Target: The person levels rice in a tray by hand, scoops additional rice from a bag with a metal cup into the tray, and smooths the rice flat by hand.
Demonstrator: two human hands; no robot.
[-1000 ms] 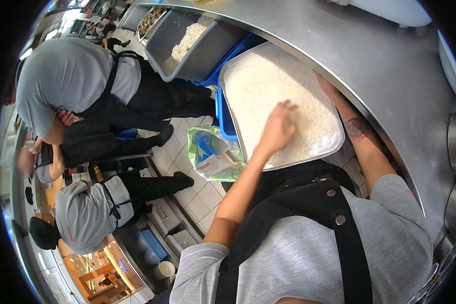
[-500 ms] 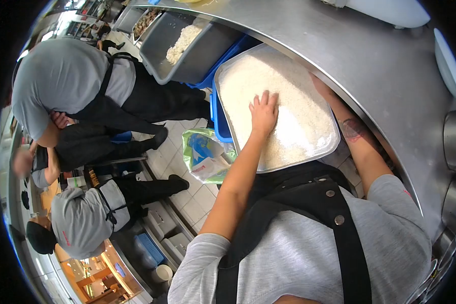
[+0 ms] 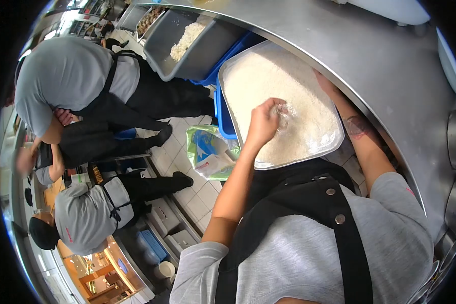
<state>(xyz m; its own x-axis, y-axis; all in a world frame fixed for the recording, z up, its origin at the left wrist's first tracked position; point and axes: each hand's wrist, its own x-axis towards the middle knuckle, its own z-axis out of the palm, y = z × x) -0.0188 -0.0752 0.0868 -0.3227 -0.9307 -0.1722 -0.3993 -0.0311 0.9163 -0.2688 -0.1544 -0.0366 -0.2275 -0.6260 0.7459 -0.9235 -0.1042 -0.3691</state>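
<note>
A metal tray (image 3: 334,146) heaped with pale crumbs (image 3: 263,71) lies in front of my body, partly in the shade of the counter. Above the crumbs my left hand (image 3: 266,120) is closed, its fingers curled round crinkled, shiny clear film (image 3: 286,112). How far the film spreads over the tray I cannot tell. My right hand (image 3: 323,83) reaches along the tray's right side, beneath the counter's edge. Its fingers are hidden, so what it touches does not show.
The steel counter (image 3: 339,45) overhangs on the right. Beyond the tray stands a grey tub (image 3: 159,53) with white food; a blue bin (image 3: 223,111) sits underneath. A green-and-blue bag (image 3: 207,152) lies left. Other people in aprons (image 3: 81,81) stand further left.
My left hand was spread flat on the tray's contents. Now its fingers have curled and lifted, drawing up clear film. My right arm stays almost the same.
</note>
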